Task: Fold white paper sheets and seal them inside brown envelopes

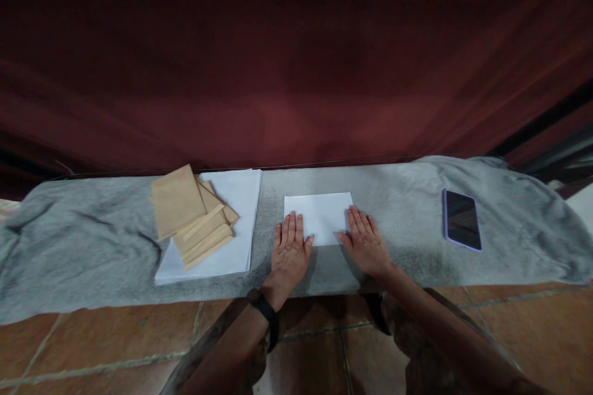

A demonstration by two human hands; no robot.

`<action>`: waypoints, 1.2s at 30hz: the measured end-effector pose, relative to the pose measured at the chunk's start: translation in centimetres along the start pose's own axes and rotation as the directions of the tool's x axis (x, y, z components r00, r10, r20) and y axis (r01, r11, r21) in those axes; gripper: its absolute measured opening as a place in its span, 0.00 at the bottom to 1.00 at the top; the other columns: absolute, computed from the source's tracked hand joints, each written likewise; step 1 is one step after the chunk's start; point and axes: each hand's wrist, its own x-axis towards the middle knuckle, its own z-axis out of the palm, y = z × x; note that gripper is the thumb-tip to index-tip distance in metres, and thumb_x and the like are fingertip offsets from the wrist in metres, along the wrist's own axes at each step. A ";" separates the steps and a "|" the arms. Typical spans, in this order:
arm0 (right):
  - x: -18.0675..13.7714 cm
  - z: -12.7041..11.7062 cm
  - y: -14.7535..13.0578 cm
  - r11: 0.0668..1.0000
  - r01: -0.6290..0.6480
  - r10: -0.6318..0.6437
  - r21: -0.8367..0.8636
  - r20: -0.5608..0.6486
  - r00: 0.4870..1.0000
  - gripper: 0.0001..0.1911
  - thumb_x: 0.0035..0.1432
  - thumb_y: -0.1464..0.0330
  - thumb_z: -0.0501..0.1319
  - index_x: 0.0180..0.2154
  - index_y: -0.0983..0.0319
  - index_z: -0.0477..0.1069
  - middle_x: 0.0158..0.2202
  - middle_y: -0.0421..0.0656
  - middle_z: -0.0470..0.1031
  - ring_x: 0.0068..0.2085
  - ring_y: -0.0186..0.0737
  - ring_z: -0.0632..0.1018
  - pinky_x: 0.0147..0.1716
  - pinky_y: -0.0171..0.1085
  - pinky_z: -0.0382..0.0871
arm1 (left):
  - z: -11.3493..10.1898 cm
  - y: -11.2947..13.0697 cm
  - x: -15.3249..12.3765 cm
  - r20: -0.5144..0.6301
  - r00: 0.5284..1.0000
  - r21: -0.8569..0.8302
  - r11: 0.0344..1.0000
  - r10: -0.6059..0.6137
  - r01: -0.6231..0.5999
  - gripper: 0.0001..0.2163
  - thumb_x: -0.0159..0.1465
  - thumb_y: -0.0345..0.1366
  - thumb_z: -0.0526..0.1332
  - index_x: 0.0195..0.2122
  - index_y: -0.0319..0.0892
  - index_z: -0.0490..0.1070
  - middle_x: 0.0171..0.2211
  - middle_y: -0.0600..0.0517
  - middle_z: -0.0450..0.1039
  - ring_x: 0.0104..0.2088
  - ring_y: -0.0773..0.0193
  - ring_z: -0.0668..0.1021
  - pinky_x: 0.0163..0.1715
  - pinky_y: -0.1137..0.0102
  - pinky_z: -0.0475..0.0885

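View: seen from the person's head, looking forward and down at a long table and at their own two bare hands.

Table: a wrinkled grey cloth (92, 247) covers it from edge to edge of the view.

Paper under the hands: a white sheet of paper (319, 213) lies flat on the cloth at the middle of the table, its long side running left to right. It looks smaller than the sheets in the stack to its left.

Left hand: the left hand (290, 253) lies palm down and released, fingers straight and close together. The fingertips and thumb rest on the sheet's near left corner, and the palm rests on the cloth.

Right hand: the right hand (365, 245) is also flat and released, grasping nothing. Its fingertips lie along the sheet's right edge and its thumb touches the near right corner.

Wrist: a black wristband (265, 308) circles the left wrist.

Left of the hands: a stack of white sheets (238, 197) lies near the paper but apart from it. On the stack sits a loose, fanned pile of brown envelopes (185, 210), which overhangs the stack's left side.

Right of the hands: a smartphone (461, 220) in a lilac case lies well apart from them, with its dark screen facing up.

Behind the table: a dark red curtain (296, 62) fills the upper half of the view.

Below the table: a floor of reddish-brown tiles (92, 345) shows, with the person's forearms above it.
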 end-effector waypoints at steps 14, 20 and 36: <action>0.0 -0.2 0.0 0.999 -0.008 0.008 -0.032 -0.001 1.000 0.35 0.74 0.55 0.47 0.71 0.72 0.56 0.72 0.57 0.60 0.72 0.55 0.61 0.69 0.54 0.55 | 0.1 -0.2 -0.1 -0.011 1.000 -0.007 1.000 0.004 -0.004 0.28 0.76 0.41 0.46 0.71 0.28 0.57 0.72 0.34 0.55 0.72 0.45 0.61 0.70 0.49 0.60; 0.3 -0.4 -0.1 1.000 -0.006 0.006 -0.020 -0.027 1.000 0.35 0.74 0.56 0.48 0.71 0.73 0.55 0.71 0.58 0.61 0.71 0.57 0.62 0.69 0.56 0.55 | -0.3 0.0 0.2 -0.024 1.000 -0.057 0.998 -0.004 0.002 0.28 0.76 0.40 0.46 0.71 0.27 0.56 0.72 0.33 0.56 0.72 0.46 0.60 0.70 0.48 0.59; 1.8 0.0 -3.7 0.990 0.075 -0.079 0.121 0.030 0.996 0.29 0.75 0.65 0.43 0.70 0.71 0.58 0.72 0.56 0.59 0.73 0.49 0.60 0.72 0.52 0.53 | 0.2 3.5 2.6 0.104 0.994 -0.097 0.995 0.044 -0.034 0.26 0.76 0.38 0.46 0.73 0.38 0.54 0.75 0.43 0.50 0.75 0.49 0.53 0.73 0.48 0.53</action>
